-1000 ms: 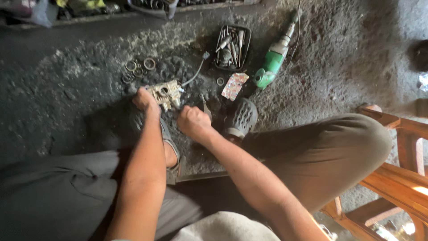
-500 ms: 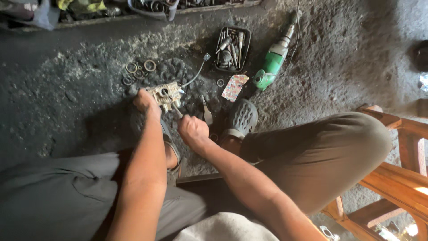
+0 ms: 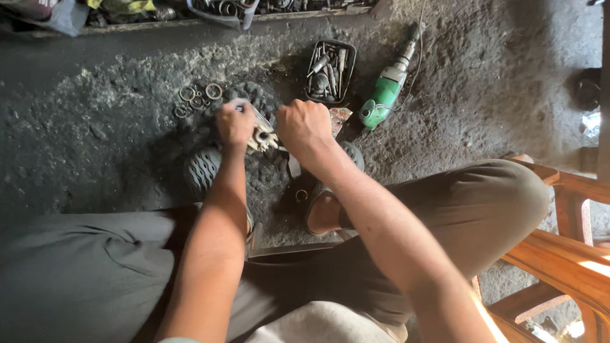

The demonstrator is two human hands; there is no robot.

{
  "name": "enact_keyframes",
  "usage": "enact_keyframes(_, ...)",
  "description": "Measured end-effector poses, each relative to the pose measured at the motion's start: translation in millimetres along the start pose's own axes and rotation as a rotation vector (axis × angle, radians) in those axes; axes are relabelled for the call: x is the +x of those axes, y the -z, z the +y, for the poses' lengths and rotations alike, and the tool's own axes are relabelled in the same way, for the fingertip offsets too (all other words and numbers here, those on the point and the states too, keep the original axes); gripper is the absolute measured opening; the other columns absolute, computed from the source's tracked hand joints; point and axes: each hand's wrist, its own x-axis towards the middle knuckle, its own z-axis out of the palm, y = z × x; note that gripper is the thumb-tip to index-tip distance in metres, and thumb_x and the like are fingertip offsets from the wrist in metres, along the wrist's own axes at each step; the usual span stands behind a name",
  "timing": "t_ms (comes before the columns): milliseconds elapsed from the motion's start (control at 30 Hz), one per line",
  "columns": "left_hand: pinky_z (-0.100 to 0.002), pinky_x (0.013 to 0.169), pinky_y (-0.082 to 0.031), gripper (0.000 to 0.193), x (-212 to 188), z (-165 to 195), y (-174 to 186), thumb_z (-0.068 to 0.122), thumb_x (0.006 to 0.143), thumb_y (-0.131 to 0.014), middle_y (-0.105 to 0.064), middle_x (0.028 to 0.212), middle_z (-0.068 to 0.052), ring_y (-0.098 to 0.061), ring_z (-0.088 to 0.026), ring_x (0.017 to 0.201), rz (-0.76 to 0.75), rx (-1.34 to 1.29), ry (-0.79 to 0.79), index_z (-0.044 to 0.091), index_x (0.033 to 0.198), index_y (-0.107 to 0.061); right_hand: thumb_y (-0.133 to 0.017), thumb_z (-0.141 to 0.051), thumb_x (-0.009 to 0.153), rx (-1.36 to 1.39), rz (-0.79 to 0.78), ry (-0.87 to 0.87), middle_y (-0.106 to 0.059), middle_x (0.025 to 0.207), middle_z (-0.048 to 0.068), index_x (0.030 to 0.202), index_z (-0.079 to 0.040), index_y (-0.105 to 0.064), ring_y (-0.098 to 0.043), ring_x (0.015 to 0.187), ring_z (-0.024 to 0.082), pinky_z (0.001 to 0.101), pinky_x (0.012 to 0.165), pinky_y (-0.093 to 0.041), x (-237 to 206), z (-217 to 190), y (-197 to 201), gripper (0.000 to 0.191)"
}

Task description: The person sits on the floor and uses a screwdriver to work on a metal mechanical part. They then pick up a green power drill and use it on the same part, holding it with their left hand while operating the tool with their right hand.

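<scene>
Left hand (image 3: pixel 234 122) has lifted the grimy pale metal housing (image 3: pixel 262 134) off the floor, right hand (image 3: pixel 304 126) now fisted against it, seemingly gripping something small.

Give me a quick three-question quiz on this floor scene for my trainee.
1. True or false: both hands grip the metal part.
2. Which lies right of the black tray of tools? A) a green power drill B) a red bucket C) a broom
3. What lies on the ground just left of the left hand?

Key:
1. True; the right hand is on it too.
2. A, the green power drill.
3. Metal rings.
</scene>
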Motion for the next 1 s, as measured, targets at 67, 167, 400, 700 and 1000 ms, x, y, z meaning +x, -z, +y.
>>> enact_keyframes(67, -0.046, 0.079, -0.058, 0.023, -1.9, 16.4, -8.3, 0.025, 0.087, -0.065, -0.075, 0.092, -0.021, -0.073, -0.04, 0.085, -0.084, 0.035, 0.005, 0.008, 0.095, -0.08, -0.061, -0.014, 0.091, -0.024, -0.041, 0.013, -0.076, 0.08, 0.015, 0.075, -0.012, -0.077, -0.076, 0.074, 0.028, 0.0403, 0.062, -0.059, -1.9, 2.4, 2.1, 0.022)
enact_keyframes(167, -0.045, 0.079, -0.058, 0.023, -7.6, 27.5, -20.6, 0.026, 0.084, -0.067, -0.075, 0.092, -0.02, -0.073, -0.039, 0.084, -0.127, 0.03, -0.083, 0.008, 0.093, -0.08, -0.061, -0.014, 0.089, -0.038, -0.114, 0.102, -0.076, 0.081, 0.015, 0.078, -0.009, -0.077, -0.076, 0.073, 0.03, 0.0418, 0.062, -0.06, -6.6, 11.3, -3.2, 0.02)
enact_keyframes(400, -0.046, 0.082, -0.058, 0.024, 5.7, 24.1, -32.6, 0.03, 0.083, -0.068, -0.075, 0.09, -0.019, -0.073, -0.04, 0.085, -0.233, 0.113, -0.037, 0.011, 0.09, -0.081, -0.084, -0.039, 0.075, 0.326, -0.181, 0.008, -0.076, 0.087, 0.014, 0.096, -0.016, -0.081, -0.073, 0.082, 0.033, 0.0444, 0.077, -0.058, -5.2, 79.4, -23.5, 0.032)
enact_keyframes(700, -0.049, 0.086, -0.058, 0.029, 3.1, 41.9, -36.7, 0.034, 0.086, -0.066, -0.074, 0.106, -0.023, -0.071, -0.042, 0.096, -0.312, 0.23, 0.067, 0.01, 0.097, -0.079, -0.083, -0.034, 0.075, 0.446, -0.161, -0.12, -0.078, 0.097, 0.011, 0.097, -0.016, -0.081, -0.075, 0.089, 0.03, 0.0411, 0.082, -0.058, -14.3, 93.8, -48.3, 0.028)
enact_keyframes(1000, -0.048, 0.079, -0.06, 0.029, 3.5, 42.2, -32.0, 0.037, 0.086, -0.068, -0.075, 0.099, -0.023, -0.073, -0.04, 0.09, -0.228, 0.238, 0.168, 0.011, 0.093, -0.08, -0.086, -0.043, 0.076, 0.363, -0.045, -0.074, -0.074, 0.095, 0.013, 0.096, -0.011, -0.077, -0.072, 0.094, 0.03, 0.0417, 0.084, -0.058, -2.5, 82.4, -63.1, 0.038)
